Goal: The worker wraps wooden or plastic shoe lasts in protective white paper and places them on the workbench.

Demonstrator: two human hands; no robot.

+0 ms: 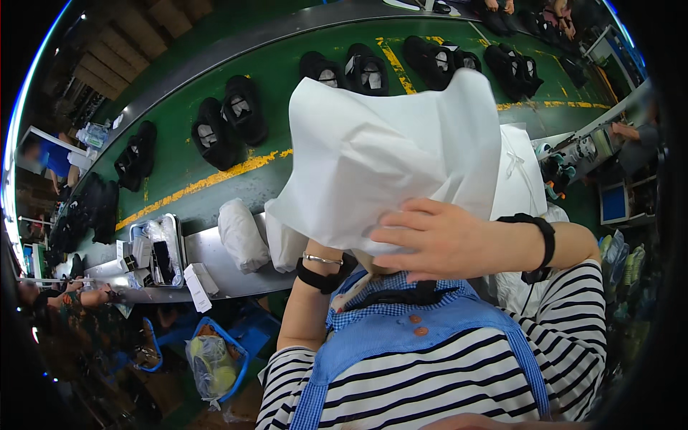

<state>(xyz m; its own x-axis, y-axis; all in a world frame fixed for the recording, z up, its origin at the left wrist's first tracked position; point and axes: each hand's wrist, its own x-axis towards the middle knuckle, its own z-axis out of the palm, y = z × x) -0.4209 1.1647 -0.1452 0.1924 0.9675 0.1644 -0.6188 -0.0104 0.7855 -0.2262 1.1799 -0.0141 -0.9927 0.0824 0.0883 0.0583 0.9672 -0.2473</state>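
A large sheet of thin white paper (373, 150), creased and curling at its edges, stands up in front of my chest. My right hand (430, 240) lies against its lower part, fingers stretched out and somewhat apart. From below, my left wrist (324, 252), with a silver bracelet and black band, reaches up behind the paper. The sheet hides my left hand, so its fingers and anything in them do not show. Just left of the sheet, a white paper-wrapped bundle (242, 235) rests on the metal ledge, with another white bundle (285, 244) partly covered by the sheet.
Pairs of black shoes (229, 118) stuffed with paper line the green conveyor belt (279, 115). A tray (179, 251) of small items and a white box (199, 287) lie on the left. More white sheets (519, 172) lie at right. Other people work around the line.
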